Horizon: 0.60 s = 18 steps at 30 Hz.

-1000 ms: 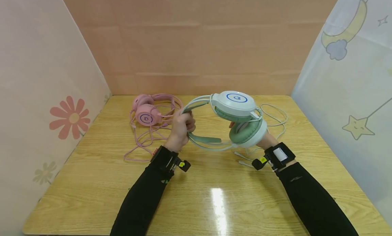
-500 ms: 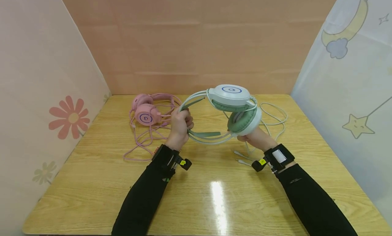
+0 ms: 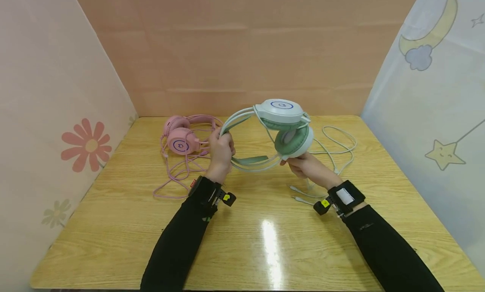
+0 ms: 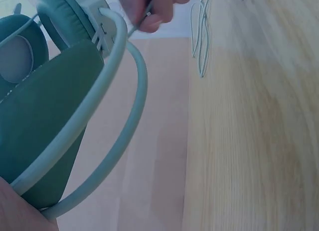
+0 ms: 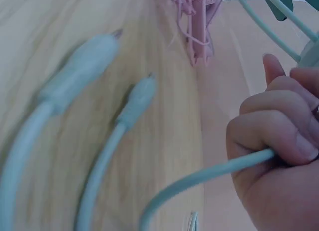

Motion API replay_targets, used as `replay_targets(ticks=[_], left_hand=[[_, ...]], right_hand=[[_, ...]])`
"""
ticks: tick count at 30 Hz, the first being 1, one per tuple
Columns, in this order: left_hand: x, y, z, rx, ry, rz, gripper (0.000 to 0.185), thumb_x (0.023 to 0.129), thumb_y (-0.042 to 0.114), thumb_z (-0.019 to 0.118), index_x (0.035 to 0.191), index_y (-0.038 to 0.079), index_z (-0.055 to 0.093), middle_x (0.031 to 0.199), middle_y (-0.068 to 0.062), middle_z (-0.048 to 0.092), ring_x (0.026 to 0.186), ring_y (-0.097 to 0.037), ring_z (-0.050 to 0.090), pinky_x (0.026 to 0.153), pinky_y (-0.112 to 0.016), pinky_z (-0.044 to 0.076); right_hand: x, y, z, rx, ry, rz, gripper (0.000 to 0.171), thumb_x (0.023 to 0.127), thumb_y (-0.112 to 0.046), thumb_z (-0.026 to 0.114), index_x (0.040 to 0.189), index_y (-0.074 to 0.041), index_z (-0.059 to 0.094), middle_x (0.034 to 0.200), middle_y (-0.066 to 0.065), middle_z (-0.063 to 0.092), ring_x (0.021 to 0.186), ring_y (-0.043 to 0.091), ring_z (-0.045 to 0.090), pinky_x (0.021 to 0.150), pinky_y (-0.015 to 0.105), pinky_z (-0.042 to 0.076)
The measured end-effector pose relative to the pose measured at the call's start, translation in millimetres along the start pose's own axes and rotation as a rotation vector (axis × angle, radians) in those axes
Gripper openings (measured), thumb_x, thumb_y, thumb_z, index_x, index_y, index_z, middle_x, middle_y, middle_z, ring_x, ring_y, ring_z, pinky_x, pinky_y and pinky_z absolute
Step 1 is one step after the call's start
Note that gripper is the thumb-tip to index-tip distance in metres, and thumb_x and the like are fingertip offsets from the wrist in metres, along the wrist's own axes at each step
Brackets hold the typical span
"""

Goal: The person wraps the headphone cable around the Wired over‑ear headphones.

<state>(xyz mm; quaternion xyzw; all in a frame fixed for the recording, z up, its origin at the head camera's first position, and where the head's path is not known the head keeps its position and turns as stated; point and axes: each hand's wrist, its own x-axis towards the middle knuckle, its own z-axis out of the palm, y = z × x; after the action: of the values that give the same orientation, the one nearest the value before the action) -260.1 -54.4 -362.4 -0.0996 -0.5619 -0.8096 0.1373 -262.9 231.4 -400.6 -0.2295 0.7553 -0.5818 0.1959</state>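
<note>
Since the earlier head views the green headset (image 3: 278, 129) has risen and drifted toward the back wall, its ear cups turned more upright, and the right hand (image 3: 305, 165) has slid from behind the lower cup to just beneath it; the left hand (image 3: 221, 151) has barely shifted. Taking the wooden table (image 3: 113, 224) as the landmark: the green headset hangs above its far middle, clear of the surface; the pink headset (image 3: 181, 141) lies on its far left part with its pink cord (image 3: 172, 182) tangled in front; the green headset's pale cable (image 3: 337, 146) loops over the far right part, and its two plugs (image 5: 117, 86) rest on the wood near the right wrist. Left fingers are wrapped tight round the headband; right fingers are curled closed on the cable where it leaves the cup. My judgement: the headset is being lifted and turned for handling, with the cable not yet gathered; the next move calls for a steady headband hold while the right hand draws in the slack.
</note>
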Motion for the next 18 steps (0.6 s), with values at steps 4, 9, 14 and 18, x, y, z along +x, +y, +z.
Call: replay_targets(ticks=[4, 9, 14, 18], left_hand=[[4.0, 2.5, -3.7, 0.032, 0.056, -0.004, 0.023, 0.09, -0.002, 0.036, 0.072, 0.012, 0.032, 0.059, 0.003, 0.022, 0.046, -0.009, 0.017, 0.047, -0.025, 0.017], [6.3, 3.6, -5.5, 0.078, 0.084, -0.019, 0.023, 0.093, -0.002, 0.038, 0.074, 0.01, 0.036, 0.06, 0.002, 0.025, 0.045, -0.009, 0.022, 0.047, -0.024, 0.02], [6.1, 0.8, -4.5, 0.147, 0.116, -0.003, 0.023, 0.095, -0.002, 0.041, 0.075, 0.01, 0.039, 0.062, 0.001, 0.03, 0.046, -0.01, 0.029, 0.047, -0.025, 0.025], [6.0, -1.2, -4.4, 0.2, 0.135, 0.024, 0.022, 0.094, -0.001, 0.043, 0.076, 0.011, 0.041, 0.063, 0.001, 0.03, 0.046, -0.01, 0.029, 0.047, -0.025, 0.024]], right_hand=[[-2, 3, 1, -0.119, 0.022, 0.079, 0.046, 0.111, -0.032, 0.041, 0.113, 0.01, 0.06, 0.058, -0.005, 0.032, 0.046, 0.01, 0.025, 0.044, 0.029, 0.023], [-5, 6, 7, -0.242, 0.034, 0.109, 0.046, 0.111, -0.032, 0.037, 0.108, 0.005, 0.066, 0.056, -0.005, 0.032, 0.044, 0.009, 0.024, 0.045, 0.026, 0.024], [-6, 4, 14, -0.378, 0.026, 0.088, 0.043, 0.112, -0.026, 0.036, 0.108, 0.002, 0.068, 0.055, -0.006, 0.032, 0.045, 0.008, 0.025, 0.046, 0.026, 0.027], [-10, 0, 19, -0.505, 0.041, 0.076, 0.042, 0.112, -0.026, 0.036, 0.107, -0.001, 0.069, 0.063, -0.003, 0.04, 0.05, 0.01, 0.029, 0.054, 0.029, 0.033]])
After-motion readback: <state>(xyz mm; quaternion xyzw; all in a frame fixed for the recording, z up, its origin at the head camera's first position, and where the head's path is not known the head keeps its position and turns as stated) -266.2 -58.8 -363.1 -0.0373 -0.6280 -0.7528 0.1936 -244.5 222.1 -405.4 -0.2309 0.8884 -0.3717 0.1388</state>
